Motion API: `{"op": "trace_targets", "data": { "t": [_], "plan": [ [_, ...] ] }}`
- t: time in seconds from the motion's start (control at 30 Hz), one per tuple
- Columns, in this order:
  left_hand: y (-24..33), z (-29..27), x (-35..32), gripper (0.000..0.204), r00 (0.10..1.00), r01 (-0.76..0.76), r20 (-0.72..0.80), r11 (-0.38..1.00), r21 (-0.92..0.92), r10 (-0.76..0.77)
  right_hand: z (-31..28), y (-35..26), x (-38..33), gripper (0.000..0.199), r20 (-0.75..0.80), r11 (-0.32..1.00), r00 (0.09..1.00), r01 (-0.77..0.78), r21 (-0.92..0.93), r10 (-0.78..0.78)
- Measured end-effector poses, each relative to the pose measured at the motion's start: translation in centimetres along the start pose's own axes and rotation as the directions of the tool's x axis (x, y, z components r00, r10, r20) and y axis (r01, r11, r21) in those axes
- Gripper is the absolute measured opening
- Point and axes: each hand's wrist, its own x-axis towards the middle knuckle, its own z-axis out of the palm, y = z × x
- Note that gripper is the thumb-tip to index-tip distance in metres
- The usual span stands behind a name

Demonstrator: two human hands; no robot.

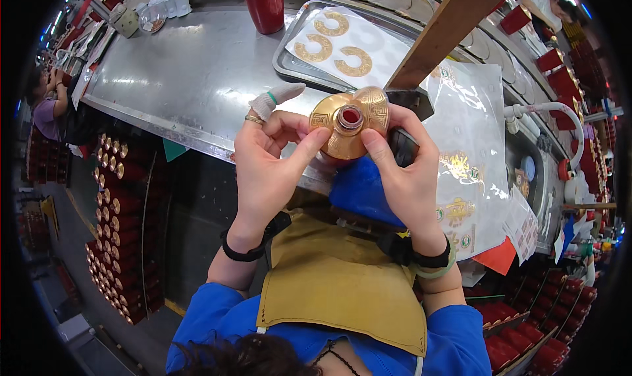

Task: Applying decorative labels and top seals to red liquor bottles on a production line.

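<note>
A red bottle with a gold shoulder stands below my hands, its open neck (349, 118) facing up. Around the neck lies a patterned gold C-shaped decal (373, 106), its right end raised off the shoulder. My left hand (268, 151) pinches the left side of the decal, thumb on top. One of its fingers wears a white cover with a green band and points away. My right hand (409, 164) grips the right side, thumb pressed near the neck. The fingers beneath are partly hidden, as is most of the bottle. Close below is a blue block-shaped object (365, 190).
A metal tray (282, 65) holds a white sheet with three gold C-shaped decals (353, 61). A red cup-shaped vessel (264, 10) stands left of it. A wooden bar (447, 33) slants above the table. Clear sheets with gold prints (484, 132) lie right. Gold-topped red bottles (112, 224) fill racks at left.
</note>
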Motion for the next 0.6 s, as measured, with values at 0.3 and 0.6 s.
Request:
{"op": "trace_targets", "data": {
  "t": [0.3,0.6],
  "plan": [
    [-0.9,-0.1,1.3,0.057,0.991,0.068,0.129,0.978,-0.195,-0.043,0.0,1.3,1.1,0.046,0.056,0.987,0.99,0.137,-0.08,-0.133],
    [-1.6,0.2,2.3,0.035,0.972,0.232,0.122,0.9,-0.37,-0.201,-0.3,0.7,0.9,0.053,0.139,0.992,0.985,-0.11,0.062,0.1]
  ]
}}
